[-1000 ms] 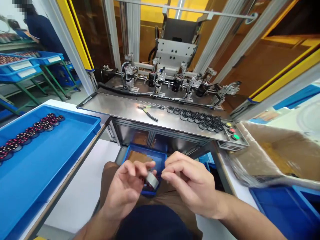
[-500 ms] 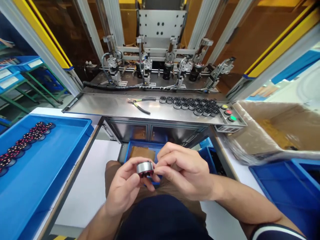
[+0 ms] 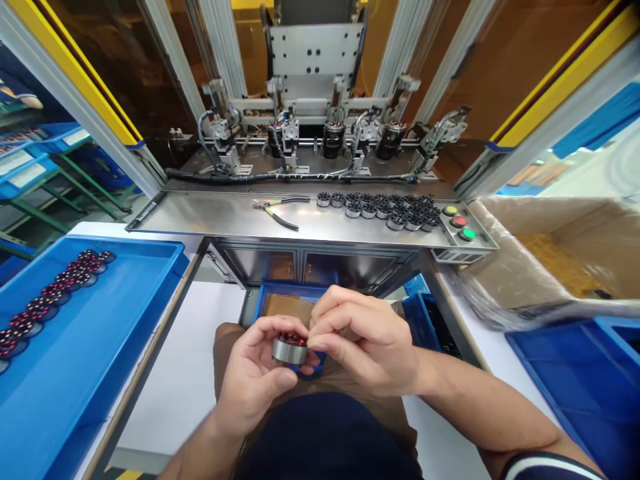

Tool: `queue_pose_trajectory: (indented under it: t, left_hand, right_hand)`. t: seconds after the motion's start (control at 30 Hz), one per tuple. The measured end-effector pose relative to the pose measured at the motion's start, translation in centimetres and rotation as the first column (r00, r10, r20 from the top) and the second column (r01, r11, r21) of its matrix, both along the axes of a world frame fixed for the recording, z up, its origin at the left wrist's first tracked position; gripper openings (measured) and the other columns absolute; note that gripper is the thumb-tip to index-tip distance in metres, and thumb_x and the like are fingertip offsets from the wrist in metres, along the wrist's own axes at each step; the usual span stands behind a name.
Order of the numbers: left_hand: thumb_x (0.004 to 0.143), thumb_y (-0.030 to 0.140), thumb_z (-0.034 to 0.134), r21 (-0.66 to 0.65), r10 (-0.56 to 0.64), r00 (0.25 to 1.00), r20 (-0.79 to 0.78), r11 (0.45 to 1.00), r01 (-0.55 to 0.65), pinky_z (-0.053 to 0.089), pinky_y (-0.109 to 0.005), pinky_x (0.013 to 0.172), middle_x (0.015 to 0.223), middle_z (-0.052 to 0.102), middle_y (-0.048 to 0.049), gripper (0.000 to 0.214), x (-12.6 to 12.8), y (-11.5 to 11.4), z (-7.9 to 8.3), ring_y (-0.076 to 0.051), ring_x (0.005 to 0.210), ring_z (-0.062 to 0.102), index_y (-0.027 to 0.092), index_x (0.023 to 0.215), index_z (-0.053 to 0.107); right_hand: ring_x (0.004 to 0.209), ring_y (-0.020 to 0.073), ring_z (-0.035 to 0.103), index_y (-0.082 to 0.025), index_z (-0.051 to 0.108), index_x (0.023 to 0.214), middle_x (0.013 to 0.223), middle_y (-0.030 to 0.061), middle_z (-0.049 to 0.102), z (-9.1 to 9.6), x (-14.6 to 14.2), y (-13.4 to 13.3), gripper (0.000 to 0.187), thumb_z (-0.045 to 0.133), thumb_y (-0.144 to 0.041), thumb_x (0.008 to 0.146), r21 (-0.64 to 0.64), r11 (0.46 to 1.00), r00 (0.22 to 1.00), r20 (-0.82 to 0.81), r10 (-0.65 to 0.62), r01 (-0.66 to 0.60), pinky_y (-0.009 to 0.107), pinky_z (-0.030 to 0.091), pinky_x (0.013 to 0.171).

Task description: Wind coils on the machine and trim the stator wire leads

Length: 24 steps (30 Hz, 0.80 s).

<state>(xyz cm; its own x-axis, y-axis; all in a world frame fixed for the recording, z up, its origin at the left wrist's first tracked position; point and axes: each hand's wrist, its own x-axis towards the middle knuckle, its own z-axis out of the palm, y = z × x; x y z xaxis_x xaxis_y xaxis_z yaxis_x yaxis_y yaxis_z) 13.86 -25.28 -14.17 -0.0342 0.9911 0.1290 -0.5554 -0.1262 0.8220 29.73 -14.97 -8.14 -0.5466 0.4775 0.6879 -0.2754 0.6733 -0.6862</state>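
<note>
A wound motor stator (image 3: 290, 352), a short metal ring with red and black parts on its upper side, sits in the fingers of my left hand (image 3: 255, 363). The thumb of that hand is below the ring's front and the index finger curls behind it. My right hand (image 3: 363, 340) pinches with thumb and index finger at the stator's right edge. Whatever lies between those fingertips is too small to make out. Beyond the hands, diagonal cutters (image 3: 281, 212) with black and green handles lie spread on the steel ledge (image 3: 200, 210).
Several similar black-and-metal stators (image 3: 385, 210) stand on the ledge, beside coloured push buttons (image 3: 459, 221). A blue tray (image 3: 115, 320) at left holds rows of red-wound stators (image 3: 55, 293). The machine's fixtures (image 3: 333, 140) rise behind. A plastic-lined carton (image 3: 540, 260) is at right.
My left hand has tipped the stator, so its red side now faces up instead of down. My right fingers stay pinched at its right edge. The view has shifted slightly.
</note>
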Motion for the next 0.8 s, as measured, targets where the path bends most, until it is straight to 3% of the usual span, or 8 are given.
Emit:
queue_pose_trajectory:
  t: [0.1,0.23,0.3,0.4,0.5,0.57,0.67,0.8]
  left_hand:
    - [0.078,0.021,0.082,0.070,0.144,0.988,-0.057,0.988,-0.140,0.058,-0.022,0.083,0.115,0.066,-0.0042,0.030,0.1,0.4,0.0,-0.015,0.099,0.068,0.026,0.106,0.071]
    - [0.078,0.018,0.082,0.126,0.228,0.972,-0.064,0.968,-0.219,0.056,-0.026,0.090,0.119,0.064,-0.0030,0.028,-0.1,1.4,0.1,-0.014,0.098,0.070,0.027,0.103,0.072]
    - [0.078,0.018,0.082,0.144,0.237,0.970,-0.055,0.963,-0.228,0.057,-0.029,0.090,0.119,0.066,-0.0035,0.029,-0.4,1.7,0.2,-0.016,0.096,0.072,0.028,0.103,0.073]
    - [0.075,0.022,0.085,0.164,0.274,0.961,-0.047,0.951,-0.263,0.056,-0.032,0.091,0.115,0.070,-0.0052,0.029,-0.7,2.0,0.4,-0.020,0.101,0.072,0.028,0.102,0.075]
    - [0.073,0.023,0.087,0.141,0.259,0.965,-0.031,0.957,-0.252,0.056,-0.031,0.090,0.114,0.071,-0.0046,0.030,-0.8,2.2,0.6,-0.018,0.099,0.072,0.029,0.100,0.076]
    - [0.072,0.023,0.087,0.112,0.239,0.971,-0.012,0.965,-0.236,0.058,-0.031,0.088,0.114,0.072,-0.0044,0.029,-0.8,2.2,0.6,-0.018,0.096,0.073,0.029,0.099,0.077]
    - [0.069,0.023,0.089,0.087,0.246,0.969,0.000,0.966,-0.245,0.060,-0.034,0.085,0.113,0.073,-0.0054,0.030,-0.9,2.3,0.7,-0.020,0.094,0.074,0.028,0.096,0.077]
    - [0.068,0.030,0.090,0.067,0.269,0.961,-0.056,0.962,-0.265,0.061,-0.039,0.086,0.111,0.074,-0.0062,0.029,-1.1,2.0,0.7,-0.023,0.097,0.074,0.029,0.094,0.076]
  right_hand:
    - [0.065,0.0127,0.061,-0.015,0.069,0.083,0.071,0.0040,0.064,-0.1,-0.1,-0.8,0.010,0.065,-0.012,0.091,-0.033,0.994,0.994,-0.002,-0.106,0.106,0.025,0.051,0.058]
    - [0.065,0.0113,0.058,-0.016,0.068,0.075,0.070,0.0017,0.062,-0.5,-0.5,-2.4,0.015,0.067,-0.014,0.090,-0.302,0.927,0.974,0.043,-0.222,0.224,0.024,0.048,0.060]
    - [0.062,0.0105,0.057,-0.017,0.066,0.070,0.066,0.0002,0.060,-1.0,-0.8,-3.2,0.022,0.068,-0.021,0.091,-0.511,0.845,0.988,0.074,-0.139,0.157,0.023,0.047,0.058]
    - [0.054,0.0086,0.053,-0.016,0.064,0.071,0.061,-0.0019,0.059,-1.9,-1.3,-4.0,0.026,0.071,-0.033,0.089,-0.788,0.616,0.996,0.037,0.076,-0.018,0.021,0.044,0.054]
    - [0.050,0.0076,0.051,-0.015,0.063,0.072,0.057,-0.0024,0.061,-2.9,-2.0,-4.3,0.032,0.076,-0.042,0.085,-0.898,0.420,0.985,-0.072,0.157,-0.132,0.021,0.043,0.054]
    - [0.049,0.0072,0.051,-0.015,0.062,0.071,0.056,-0.0023,0.061,-3.4,-2.4,-4.4,0.036,0.078,-0.045,0.082,-0.919,0.357,0.980,-0.117,0.162,-0.169,0.021,0.042,0.053]
    - [0.048,0.0071,0.051,-0.014,0.062,0.069,0.055,-0.0020,0.061,-3.8,-2.7,-4.3,0.037,0.081,-0.044,0.079,-0.932,0.302,0.972,-0.154,0.175,-0.202,0.020,0.041,0.052]
    - [0.058,0.0116,0.060,-0.013,0.070,0.081,0.070,0.0034,0.066,-4.2,-2.7,-4.1,0.041,0.075,-0.054,0.081,-0.922,0.190,0.930,-0.296,0.217,-0.337,0.023,0.048,0.056]
